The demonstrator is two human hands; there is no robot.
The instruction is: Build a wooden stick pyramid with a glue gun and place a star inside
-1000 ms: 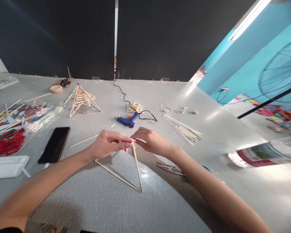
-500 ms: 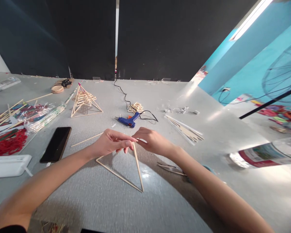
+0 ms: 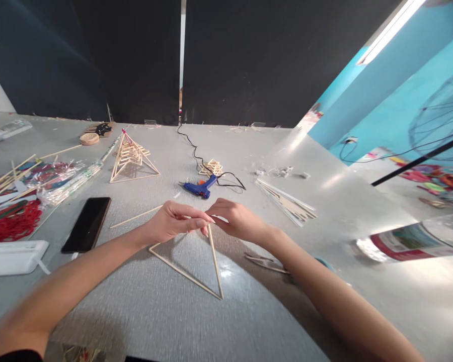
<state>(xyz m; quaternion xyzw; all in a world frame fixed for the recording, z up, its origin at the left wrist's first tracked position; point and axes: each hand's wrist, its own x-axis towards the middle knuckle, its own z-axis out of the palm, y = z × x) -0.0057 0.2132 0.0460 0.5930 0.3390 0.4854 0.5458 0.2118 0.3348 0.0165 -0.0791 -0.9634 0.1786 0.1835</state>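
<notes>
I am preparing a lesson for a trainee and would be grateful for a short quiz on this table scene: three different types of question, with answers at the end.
1. True or false: the phone lies nearer to the left hand than to the right hand.

2. What is the left hand pinching?
A) the edge of the phone
B) a corner of the wooden stick frame
C) the handle of the glue gun

3. Fill in: the glue gun is mostly ____ and lies ____ (nearer than / beyond) the hands.

Key: 1 true; 2 B; 3 blue, beyond.
</notes>
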